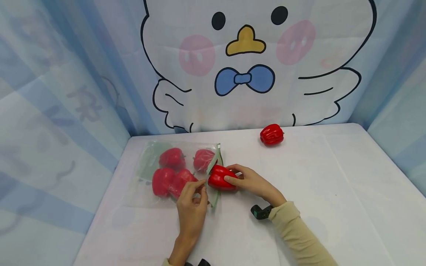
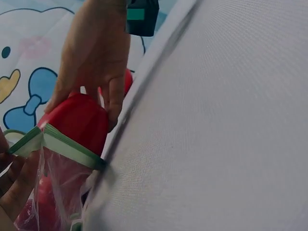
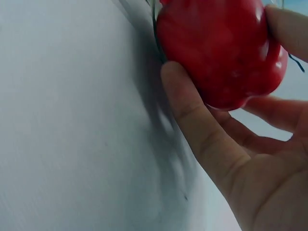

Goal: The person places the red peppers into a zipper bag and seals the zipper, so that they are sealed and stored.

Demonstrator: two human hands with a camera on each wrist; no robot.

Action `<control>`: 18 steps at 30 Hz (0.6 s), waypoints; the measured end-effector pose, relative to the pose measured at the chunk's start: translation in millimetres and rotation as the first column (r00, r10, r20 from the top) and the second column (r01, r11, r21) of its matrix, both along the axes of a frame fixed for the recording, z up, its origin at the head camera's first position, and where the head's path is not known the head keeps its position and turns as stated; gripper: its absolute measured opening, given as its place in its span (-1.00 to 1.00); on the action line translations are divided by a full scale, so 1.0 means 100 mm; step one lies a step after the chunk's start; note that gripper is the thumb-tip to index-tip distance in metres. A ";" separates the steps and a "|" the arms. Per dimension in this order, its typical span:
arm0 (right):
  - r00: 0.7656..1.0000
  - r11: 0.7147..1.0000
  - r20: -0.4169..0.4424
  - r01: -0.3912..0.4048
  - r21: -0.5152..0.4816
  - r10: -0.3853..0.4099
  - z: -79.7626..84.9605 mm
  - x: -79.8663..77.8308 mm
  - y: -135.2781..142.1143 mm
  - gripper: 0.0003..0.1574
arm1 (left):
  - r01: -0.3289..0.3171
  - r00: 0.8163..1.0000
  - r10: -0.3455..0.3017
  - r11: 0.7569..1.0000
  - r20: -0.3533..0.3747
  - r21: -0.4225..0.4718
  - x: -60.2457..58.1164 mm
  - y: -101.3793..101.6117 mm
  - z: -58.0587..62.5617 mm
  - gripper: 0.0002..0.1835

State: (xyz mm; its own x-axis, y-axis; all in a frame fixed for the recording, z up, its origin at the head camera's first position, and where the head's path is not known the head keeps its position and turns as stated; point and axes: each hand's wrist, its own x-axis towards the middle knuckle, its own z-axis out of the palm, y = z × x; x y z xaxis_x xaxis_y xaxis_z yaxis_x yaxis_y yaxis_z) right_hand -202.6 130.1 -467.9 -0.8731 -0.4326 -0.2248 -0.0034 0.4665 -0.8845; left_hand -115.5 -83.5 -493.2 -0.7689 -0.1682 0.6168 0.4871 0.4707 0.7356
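Observation:
A clear zip bag (image 1: 143, 195) with a green-edged mouth lies on the table, several red bell peppers (image 1: 172, 158) inside it. My left hand (image 1: 192, 212) pinches the near side of the bag's mouth; in the left wrist view the green strip (image 2: 72, 149) stands spread apart. With thumb and fingers, my right hand (image 1: 254, 183) grips another red bell pepper (image 1: 220, 179) at that opening. In the right wrist view, the fingers of the right hand (image 3: 260, 178) curve round the pepper's (image 3: 216, 53) lobed end.
One more red bell pepper (image 1: 271, 134) lies near the table's back edge, right of the bag. The white table (image 1: 332, 192) meets a curtain (image 1: 233, 111) with a cartoon bird behind it and curtains at both sides.

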 end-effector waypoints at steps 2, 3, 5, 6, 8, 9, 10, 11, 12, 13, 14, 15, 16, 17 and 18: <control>1.000 1.000 -0.003 0.011 -0.011 -0.011 -0.02 0.01 -0.06 -0.23 | 0.004 1.000 -0.004 1.000 0.000 0.009 0.00 0.00 0.00 -0.68; 1.000 1.000 -0.004 0.017 -0.013 -0.017 -0.02 0.02 -0.09 -0.23 | 0.004 1.000 -0.004 1.000 -0.002 0.012 0.00 0.00 0.00 -0.67; 0.999 0.999 -0.006 0.035 -0.016 -0.035 -0.04 0.03 -0.14 -0.24 | 0.005 1.000 -0.005 1.000 -0.005 0.020 0.00 0.00 -0.01 -0.67; 0.999 0.999 -0.008 0.042 -0.015 -0.043 -0.04 0.04 -0.16 -0.24 | 0.006 1.000 -0.006 1.000 -0.002 0.025 0.00 0.00 -0.01 -0.67; 0.999 0.999 -0.016 0.051 -0.012 -0.051 -0.06 0.05 -0.19 -0.25 | 0.008 1.000 -0.008 1.000 -0.001 0.028 0.00 0.00 -0.02 -0.66; 0.998 0.998 -0.018 0.059 -0.011 -0.060 -0.06 0.06 -0.20 -0.25 | 0.010 1.000 -0.010 1.000 -0.001 0.028 0.00 0.00 -0.02 -0.66; 0.997 0.998 -0.023 0.067 -0.008 -0.067 -0.07 0.07 -0.22 -0.26 | 0.012 1.000 -0.012 1.000 0.000 0.027 0.00 0.00 -0.02 -0.66; 0.997 0.997 -0.030 0.073 -0.006 -0.073 -0.08 0.07 -0.23 -0.25 | 0.013 1.000 -0.013 1.000 0.001 0.026 0.00 0.00 -0.02 -0.66; 0.996 0.997 -0.037 0.081 0.000 -0.081 -0.08 0.08 -0.24 -0.25 | 0.015 1.000 -0.015 1.000 0.000 0.022 0.00 0.00 -0.02 -0.67; 0.995 0.996 -0.045 0.091 0.004 -0.090 -0.09 0.09 -0.26 -0.26 | 0.015 1.000 -0.015 1.000 0.000 0.016 0.00 0.00 -0.03 -0.68; 0.993 0.995 -0.054 0.101 0.009 -0.101 -0.10 0.09 -0.27 -0.26 | 0.016 1.000 -0.016 1.000 0.002 0.013 0.01 0.00 -0.03 -0.68; 0.991 0.993 -0.063 0.116 0.012 -0.115 -0.10 0.10 -0.29 -0.27 | 0.016 1.000 -0.016 1.000 0.005 0.008 0.01 -0.01 -0.02 -0.69; 0.989 0.991 -0.074 0.131 0.013 -0.130 -0.11 0.11 -0.31 -0.28 | 0.017 1.000 -0.017 1.000 0.007 0.005 0.02 -0.01 -0.03 -0.69; 0.986 0.989 -0.087 0.145 0.015 -0.143 -0.12 0.12 -0.33 -0.28 | 0.017 1.000 -0.017 1.000 0.010 0.002 0.02 0.00 -0.02 -0.69; 0.983 0.987 -0.095 0.162 0.016 -0.160 -0.12 0.13 -0.35 -0.30 | 0.017 1.000 -0.017 1.000 0.010 0.001 0.02 0.00 -0.03 -0.69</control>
State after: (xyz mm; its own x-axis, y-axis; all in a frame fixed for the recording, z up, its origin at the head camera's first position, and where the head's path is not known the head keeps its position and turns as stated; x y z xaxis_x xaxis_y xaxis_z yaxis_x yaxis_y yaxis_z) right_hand -190.1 94.7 -480.0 -0.9485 -0.2803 -0.1479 -0.0082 0.4881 -0.8727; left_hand -113.2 -83.8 -495.7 -0.7779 -0.1552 0.6089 0.4878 0.4617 0.7409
